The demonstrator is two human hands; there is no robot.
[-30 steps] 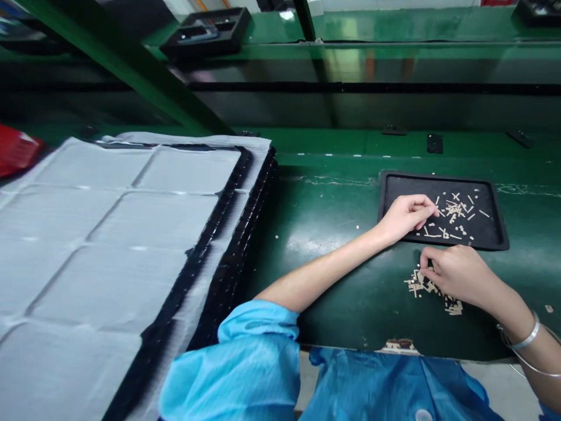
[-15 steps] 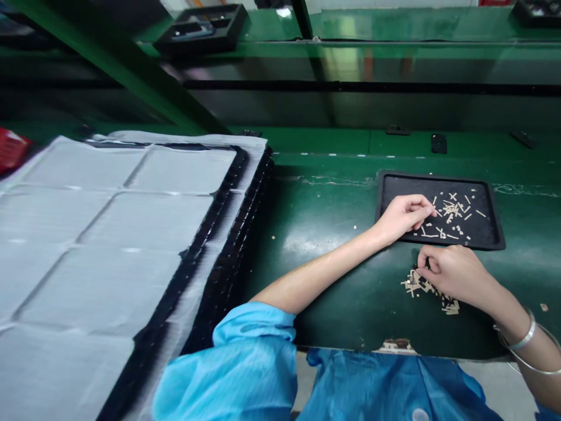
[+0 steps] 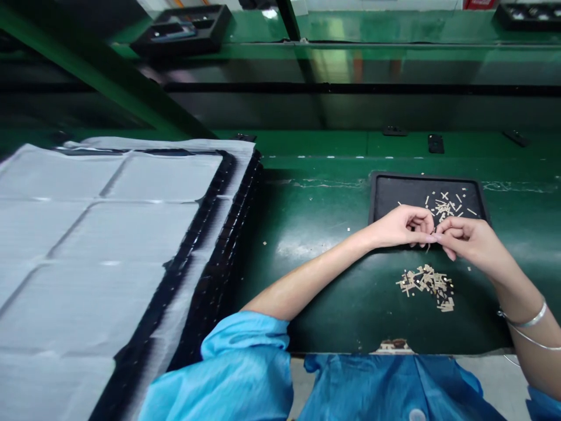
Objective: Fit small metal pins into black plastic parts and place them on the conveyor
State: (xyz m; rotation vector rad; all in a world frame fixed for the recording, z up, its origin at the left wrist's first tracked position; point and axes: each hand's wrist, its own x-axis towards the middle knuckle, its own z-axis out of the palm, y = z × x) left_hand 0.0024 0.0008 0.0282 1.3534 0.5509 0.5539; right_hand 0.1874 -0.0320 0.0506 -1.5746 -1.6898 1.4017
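Over the near edge of a shallow black tray (image 3: 394, 182), my two hands meet fingertip to fingertip. My left hand (image 3: 412, 225) is closed in a pinch, and so is my right hand (image 3: 467, 237). Whatever lies between their fingertips is too small to make out. Behind the fingers, thin tan strips (image 3: 443, 207) and tiny pale squares are scattered in the tray. On the green bench below my hands sits a loose pile of similar tan strips and dark bits (image 3: 426, 280).
Stacked black trays covered with white sheeting (image 3: 140, 234) fill the left side. A few small black parts (image 3: 435, 143) lie along the back of the green bench (image 3: 315, 257). A black box (image 3: 184, 29) stands on the shelf above, beside a slanted green post (image 3: 105, 70).
My right hand has risen from the pile on the bench to meet my left hand at the tray. My left hand has come slightly nearer to me. The view has shifted a little right.
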